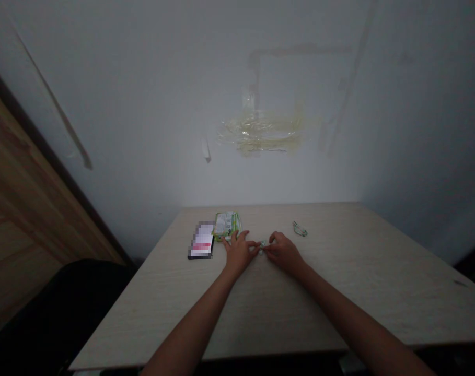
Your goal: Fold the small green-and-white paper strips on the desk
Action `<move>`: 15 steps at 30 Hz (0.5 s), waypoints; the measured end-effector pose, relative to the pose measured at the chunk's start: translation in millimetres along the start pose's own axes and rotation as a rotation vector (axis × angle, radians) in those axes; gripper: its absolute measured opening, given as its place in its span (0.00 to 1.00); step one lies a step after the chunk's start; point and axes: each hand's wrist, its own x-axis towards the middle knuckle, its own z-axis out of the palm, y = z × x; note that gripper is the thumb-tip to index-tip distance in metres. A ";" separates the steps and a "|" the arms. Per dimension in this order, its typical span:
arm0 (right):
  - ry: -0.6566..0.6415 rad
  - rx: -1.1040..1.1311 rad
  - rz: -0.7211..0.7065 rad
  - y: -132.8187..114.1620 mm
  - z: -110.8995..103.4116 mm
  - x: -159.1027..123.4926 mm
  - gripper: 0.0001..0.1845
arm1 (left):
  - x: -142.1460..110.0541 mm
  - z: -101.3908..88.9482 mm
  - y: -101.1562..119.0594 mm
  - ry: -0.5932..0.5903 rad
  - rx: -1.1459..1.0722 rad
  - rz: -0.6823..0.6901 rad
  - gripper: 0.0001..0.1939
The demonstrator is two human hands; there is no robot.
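My left hand (238,254) and my right hand (283,253) meet over the middle of the table. Between their fingertips is a small white-and-green piece (262,244), its kind too small to make out. The left thumb and index finger pinch its left side, while the other left fingers spread toward a green-and-white printed packet (226,223). On the piece's right side, the right thumb and fingers are closed. Farther right lies a thin green-and-white looped strip (300,229), apart from both hands.
A phone (201,240) with a lit, blurred screen lies left of the packet, close against it. The pale wooden table (362,292) ends at a grey wall (143,130) bearing patches of tape (264,133). A dark chair back (92,282) stands to the left.
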 end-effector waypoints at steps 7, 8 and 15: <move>0.010 0.027 0.025 6.3 3.4 -1.0 0.08 | -1.6 -3.6 1.8 -0.004 0.002 -0.008 0.11; 0.020 0.030 0.025 7.0 3.9 -1.0 0.08 | -1.6 -4.0 2.1 -0.007 0.001 -0.011 0.11; -0.010 -0.038 0.026 3.2 0.8 0.2 0.08 | -1.0 -3.4 1.9 0.002 -0.009 -0.008 0.11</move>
